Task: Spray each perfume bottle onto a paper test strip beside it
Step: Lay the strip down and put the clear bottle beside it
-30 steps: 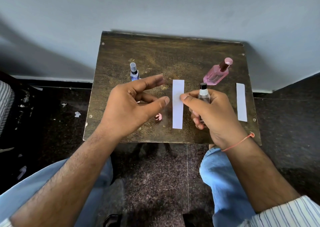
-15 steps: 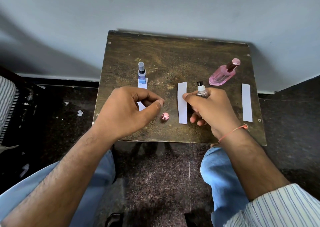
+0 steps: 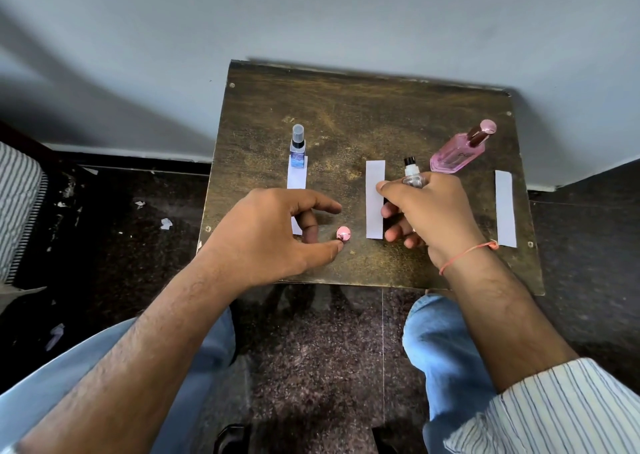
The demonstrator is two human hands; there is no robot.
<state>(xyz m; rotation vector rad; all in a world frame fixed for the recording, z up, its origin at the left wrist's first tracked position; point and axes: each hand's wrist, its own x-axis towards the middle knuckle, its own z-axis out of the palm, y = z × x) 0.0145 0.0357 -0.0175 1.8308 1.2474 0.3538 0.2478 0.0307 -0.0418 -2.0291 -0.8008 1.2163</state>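
My right hand point(image 3: 433, 211) is shut on a small clear bottle point(image 3: 412, 174) with a black nozzle, held upright just right of the middle paper strip point(image 3: 374, 199). My left hand point(image 3: 273, 231) hovers low over the table with fingers apart, its thumb tip touching a small pink cap point(image 3: 343, 234) that lies on the wood. A blue bottle point(image 3: 298, 147) stands at the far end of the left strip point(image 3: 296, 178), which my left hand partly hides. A pink bottle point(image 3: 459, 148) stands at the back right, with the right strip point(image 3: 505, 208) beside it.
The small dark wooden table point(image 3: 363, 114) stands against a grey wall. Its front edge is just above my knees in blue jeans. Dark floor with paper scraps lies to the left, and a striped fabric item point(image 3: 17, 207) sits at the far left.
My left hand has dropped from beside the middle strip down to the pink cap. My right hand has moved the clear bottle slightly away from me, still upright.
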